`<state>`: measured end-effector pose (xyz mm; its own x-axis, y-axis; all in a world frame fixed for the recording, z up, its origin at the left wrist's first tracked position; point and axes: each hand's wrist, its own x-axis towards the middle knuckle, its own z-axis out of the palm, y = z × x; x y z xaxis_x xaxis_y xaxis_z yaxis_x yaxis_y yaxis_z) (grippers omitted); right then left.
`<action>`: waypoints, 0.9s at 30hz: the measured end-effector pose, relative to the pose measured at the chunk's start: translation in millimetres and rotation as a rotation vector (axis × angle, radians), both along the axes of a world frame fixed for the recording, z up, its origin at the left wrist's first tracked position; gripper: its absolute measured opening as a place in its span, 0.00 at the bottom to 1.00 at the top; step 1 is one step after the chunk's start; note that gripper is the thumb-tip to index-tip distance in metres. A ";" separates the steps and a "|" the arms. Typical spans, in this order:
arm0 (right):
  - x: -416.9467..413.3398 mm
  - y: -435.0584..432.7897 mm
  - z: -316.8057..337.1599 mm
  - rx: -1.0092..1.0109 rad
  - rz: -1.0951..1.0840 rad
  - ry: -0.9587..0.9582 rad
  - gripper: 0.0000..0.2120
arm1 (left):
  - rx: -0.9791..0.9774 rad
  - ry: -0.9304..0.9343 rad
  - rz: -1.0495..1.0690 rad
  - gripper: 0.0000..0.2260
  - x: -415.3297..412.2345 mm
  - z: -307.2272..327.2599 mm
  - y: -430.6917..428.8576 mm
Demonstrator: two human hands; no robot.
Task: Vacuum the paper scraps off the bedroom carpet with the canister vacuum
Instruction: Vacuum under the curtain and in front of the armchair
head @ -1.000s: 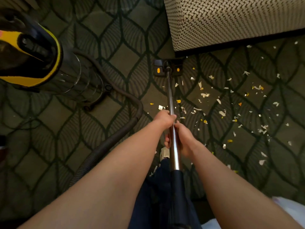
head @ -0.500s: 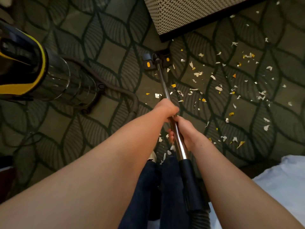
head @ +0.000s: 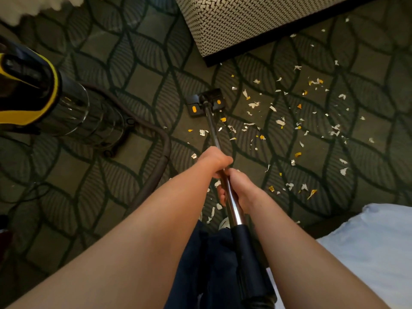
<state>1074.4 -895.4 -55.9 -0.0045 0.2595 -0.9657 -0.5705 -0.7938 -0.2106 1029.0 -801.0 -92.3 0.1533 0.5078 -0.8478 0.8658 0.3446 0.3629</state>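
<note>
Both hands grip the metal wand [head: 213,132] of the vacuum. My left hand [head: 215,160] holds it higher up the tube, and my right hand [head: 236,190] holds it just below. The black floor nozzle [head: 205,102] with orange marks sits flat on the patterned carpet [head: 142,85], left of the scatter. White and yellow paper scraps [head: 278,121] lie spread over the carpet to the right of the wand, some near my feet. The yellow and black canister [head: 40,97] stands at the left, its dark hose [head: 160,157] curving toward me.
A woven-pattern upholstered furniture piece [head: 240,21] stands just behind the nozzle at the top. White bedding [head: 374,246] fills the lower right corner. A thin cord [head: 33,192] lies on the carpet at left. My dark trousers [head: 209,264] show below the hands.
The nozzle has drawn back toward me from the furniture's base and sits a little left of its earlier spot. The view has shifted, showing more bedding at the lower right.
</note>
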 end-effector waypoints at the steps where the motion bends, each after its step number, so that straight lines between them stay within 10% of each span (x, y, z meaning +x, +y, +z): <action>1: -0.1 -6.4 -0.6 0.000 0.003 0.002 0.21 | 0.004 0.002 0.000 0.07 -0.3 -0.5 -6.3; 27: -1.1 -123.5 12.6 -0.010 0.020 0.080 0.20 | 0.021 0.034 0.095 0.10 -6.2 6.3 -129.8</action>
